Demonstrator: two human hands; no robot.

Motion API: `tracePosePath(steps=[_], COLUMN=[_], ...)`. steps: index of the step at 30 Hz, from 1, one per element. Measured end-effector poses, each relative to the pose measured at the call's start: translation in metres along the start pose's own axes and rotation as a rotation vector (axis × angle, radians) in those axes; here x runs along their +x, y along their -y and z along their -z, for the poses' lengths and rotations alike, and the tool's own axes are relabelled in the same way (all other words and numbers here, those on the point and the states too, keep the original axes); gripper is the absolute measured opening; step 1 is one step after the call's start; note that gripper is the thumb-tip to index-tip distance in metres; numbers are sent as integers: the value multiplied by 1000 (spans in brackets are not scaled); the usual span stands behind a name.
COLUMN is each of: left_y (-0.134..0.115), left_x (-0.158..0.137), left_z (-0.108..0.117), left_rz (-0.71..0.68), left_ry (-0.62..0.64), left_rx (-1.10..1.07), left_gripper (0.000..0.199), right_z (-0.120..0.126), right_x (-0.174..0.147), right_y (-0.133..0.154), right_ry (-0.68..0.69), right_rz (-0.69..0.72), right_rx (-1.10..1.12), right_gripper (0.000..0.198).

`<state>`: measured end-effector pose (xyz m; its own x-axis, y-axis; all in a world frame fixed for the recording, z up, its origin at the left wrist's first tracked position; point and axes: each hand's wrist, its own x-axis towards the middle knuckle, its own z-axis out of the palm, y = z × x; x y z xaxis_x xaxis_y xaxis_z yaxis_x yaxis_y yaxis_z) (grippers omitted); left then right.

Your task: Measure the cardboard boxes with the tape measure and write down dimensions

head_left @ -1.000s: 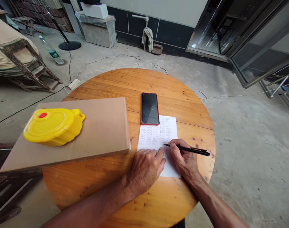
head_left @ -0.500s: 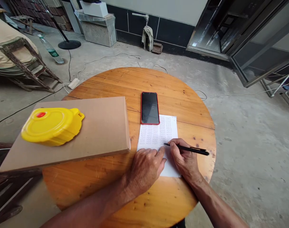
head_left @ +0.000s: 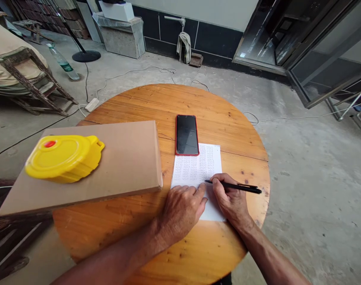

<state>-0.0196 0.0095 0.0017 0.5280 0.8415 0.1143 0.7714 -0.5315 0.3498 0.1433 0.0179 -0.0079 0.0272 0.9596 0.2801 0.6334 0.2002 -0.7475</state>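
Note:
On the round wooden table lies a white sheet of paper with rows of handwritten characters. My right hand pinches a black pen, its tip at the lower rows of writing. My left hand rests on the paper's lower left part, thumb and index finger apart, holding nothing; its other fingers are bent and partly hidden. A phone in a red case lies across the sheet's top edge.
Left of the paper, a flat cardboard box carries a yellow tape-measure-shaped case with a red button. Beyond the table are a wooden stool, a plastic bottle, a power strip and cables on the concrete floor.
The pen tip has shifted very slightly downward on the paper. My left hand, the phone and the box stay where they were.

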Motion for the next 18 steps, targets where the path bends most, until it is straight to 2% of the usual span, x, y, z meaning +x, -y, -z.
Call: tracePosePath(steps=[10, 18], left_y=[0, 0], left_x=[1, 0], left_z=[0, -1], left_rz=[-2, 0], left_ry=[3, -3], left_rx=[12, 11], left_gripper=[31, 33], right_z=[1, -1], right_x=[-3, -2], right_y=[-3, -3], right_ry=[-27, -16], right_rz=[-77, -30], right_rx=[66, 23], right_gripper=[17, 16])
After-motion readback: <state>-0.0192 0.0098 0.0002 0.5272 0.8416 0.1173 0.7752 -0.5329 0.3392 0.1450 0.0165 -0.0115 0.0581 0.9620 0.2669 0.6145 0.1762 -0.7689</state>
